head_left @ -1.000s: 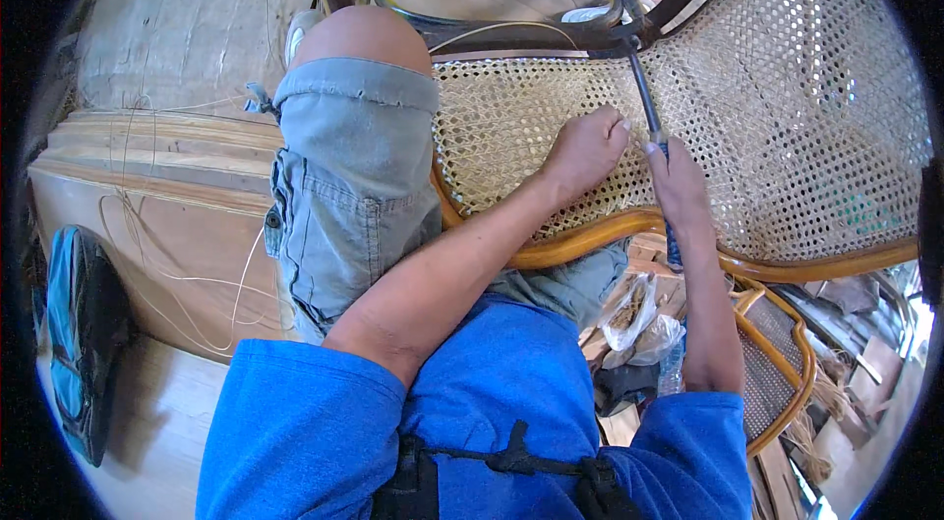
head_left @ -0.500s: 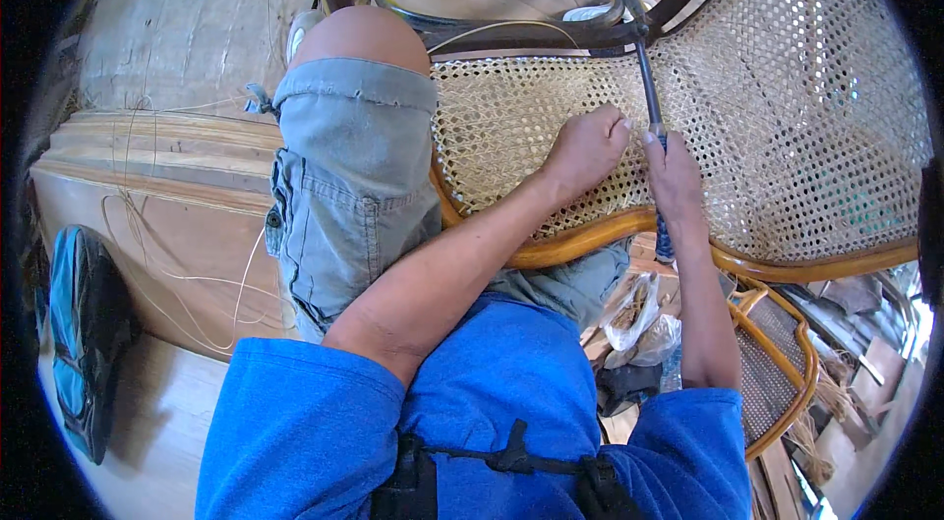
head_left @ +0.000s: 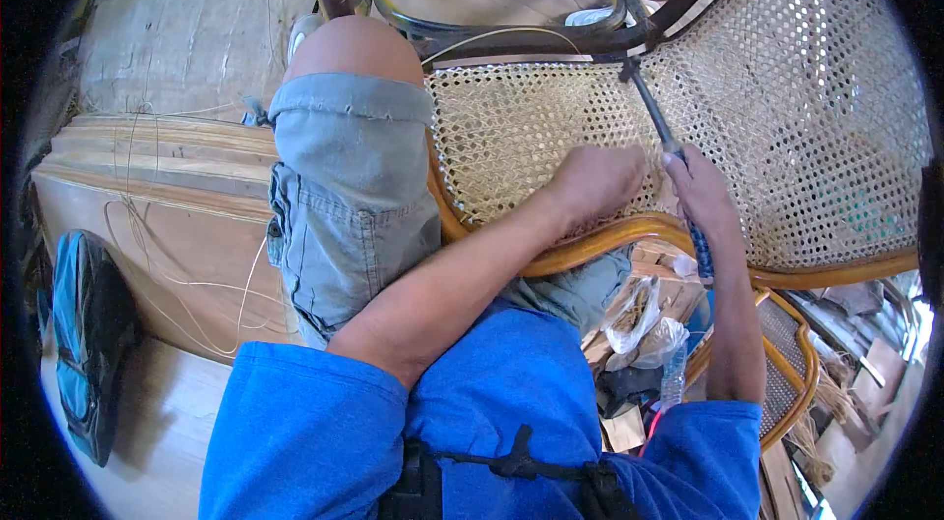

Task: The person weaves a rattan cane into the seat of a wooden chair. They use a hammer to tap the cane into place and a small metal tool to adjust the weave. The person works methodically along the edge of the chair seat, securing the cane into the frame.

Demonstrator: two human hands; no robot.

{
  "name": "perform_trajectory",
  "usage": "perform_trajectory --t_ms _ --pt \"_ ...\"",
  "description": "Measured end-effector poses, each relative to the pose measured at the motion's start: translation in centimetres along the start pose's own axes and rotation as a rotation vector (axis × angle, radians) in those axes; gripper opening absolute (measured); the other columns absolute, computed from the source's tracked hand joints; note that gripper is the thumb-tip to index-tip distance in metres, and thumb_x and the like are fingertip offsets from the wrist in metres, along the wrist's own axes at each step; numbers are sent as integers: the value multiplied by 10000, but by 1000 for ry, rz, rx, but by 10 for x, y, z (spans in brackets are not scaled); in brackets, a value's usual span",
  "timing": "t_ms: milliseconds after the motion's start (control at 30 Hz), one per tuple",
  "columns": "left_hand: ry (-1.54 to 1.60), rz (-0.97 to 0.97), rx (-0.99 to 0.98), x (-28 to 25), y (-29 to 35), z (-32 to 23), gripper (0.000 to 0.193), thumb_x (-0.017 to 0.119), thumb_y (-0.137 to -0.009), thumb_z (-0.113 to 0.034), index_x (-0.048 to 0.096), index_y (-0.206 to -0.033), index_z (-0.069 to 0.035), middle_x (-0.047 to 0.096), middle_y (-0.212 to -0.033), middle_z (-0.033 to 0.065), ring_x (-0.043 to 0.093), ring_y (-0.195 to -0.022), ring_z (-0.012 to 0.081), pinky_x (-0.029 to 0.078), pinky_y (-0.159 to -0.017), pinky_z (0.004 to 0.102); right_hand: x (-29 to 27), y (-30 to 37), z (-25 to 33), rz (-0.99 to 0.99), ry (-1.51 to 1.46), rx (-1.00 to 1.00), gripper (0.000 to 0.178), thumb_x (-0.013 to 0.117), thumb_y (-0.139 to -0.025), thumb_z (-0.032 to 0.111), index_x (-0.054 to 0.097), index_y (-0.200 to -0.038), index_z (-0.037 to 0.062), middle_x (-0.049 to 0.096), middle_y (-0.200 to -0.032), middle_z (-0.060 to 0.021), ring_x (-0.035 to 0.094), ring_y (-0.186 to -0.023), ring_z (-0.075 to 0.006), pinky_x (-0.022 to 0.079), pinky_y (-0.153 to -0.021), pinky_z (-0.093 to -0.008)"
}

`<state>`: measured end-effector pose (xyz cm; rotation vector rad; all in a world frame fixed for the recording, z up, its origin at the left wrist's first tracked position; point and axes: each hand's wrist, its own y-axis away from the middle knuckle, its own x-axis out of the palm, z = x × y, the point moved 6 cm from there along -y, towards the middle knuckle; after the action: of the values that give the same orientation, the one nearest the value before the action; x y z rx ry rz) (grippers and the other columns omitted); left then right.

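My right hand (head_left: 703,188) grips a hammer (head_left: 651,105) by its dark wrapped handle. The hammer's dark head points away from me, close to the far rail of a chair with woven cane panels. My left hand (head_left: 598,184) is closed and rests on or just over the cane seat (head_left: 531,117), left of the hammer. Whatever its fingers hold is hidden. A yellow-brown wooden rim (head_left: 610,237) borders the near side of the seat. To the right, a second cane panel (head_left: 816,117) joins the seat and slopes upward.
My knee (head_left: 354,53) stands left of the seat. Loose cane strands (head_left: 147,225) hang over a wooden step (head_left: 162,151). A blue and black bag (head_left: 84,323) lies far left. Below the chair are plastic bags (head_left: 644,328) and another cane-panelled piece (head_left: 787,363).
The hammer has tilted, its handle end swinging right and toward me with my right hand. My left hand has shifted slightly right and nearer, staying closed. The chair has moved slightly.
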<state>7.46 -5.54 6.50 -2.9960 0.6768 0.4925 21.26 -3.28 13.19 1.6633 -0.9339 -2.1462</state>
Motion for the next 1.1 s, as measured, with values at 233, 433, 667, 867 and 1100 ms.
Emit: perform_trajectory --t_ms 233,433,667,867,1100 --pt "-45 209 43 5 4 -8 165 526 -806 -224 556 -789 -63 628 -685 155 631 -623 342 503 -569 463 -17 -2 1 28 176 -12 315 454 -933 322 520 -1030 30 593 -785 -232 593 -744 -410 442 -668 -475" --pt "135 100 -97 1 -2 4 189 520 -848 -239 543 -805 -57 610 -676 166 614 -606 351 501 -562 460 -22 7 21 32 248 86 316 441 -938 311 502 -1099 46 595 -807 -240 585 -773 -428 439 -678 -488" --pt "234 70 -161 -3 -6 9 184 523 -858 -226 531 -807 -50 604 -685 176 611 -624 359 505 -579 455 -20 -8 35 67 294 146 305 427 -943 296 503 -1134 71 595 -802 -241 588 -775 -430 441 -674 -496" --pt "279 79 -195 -5 -8 11 181 515 -863 -221 528 -824 -45 615 -716 182 612 -642 368 502 -598 469 -19 -16 24 -60 190 84 283 437 -943 290 511 -1112 76 583 -729 -221 594 -689 -403 434 -620 -479" --pt "281 77 -212 -4 -8 12 195 511 -868 -232 528 -823 -44 613 -715 187 612 -643 374 498 -600 483 -24 -12 35 59 310 81 286 430 -949 297 508 -1121 84 585 -715 -214 598 -678 -400 435 -596 -468"
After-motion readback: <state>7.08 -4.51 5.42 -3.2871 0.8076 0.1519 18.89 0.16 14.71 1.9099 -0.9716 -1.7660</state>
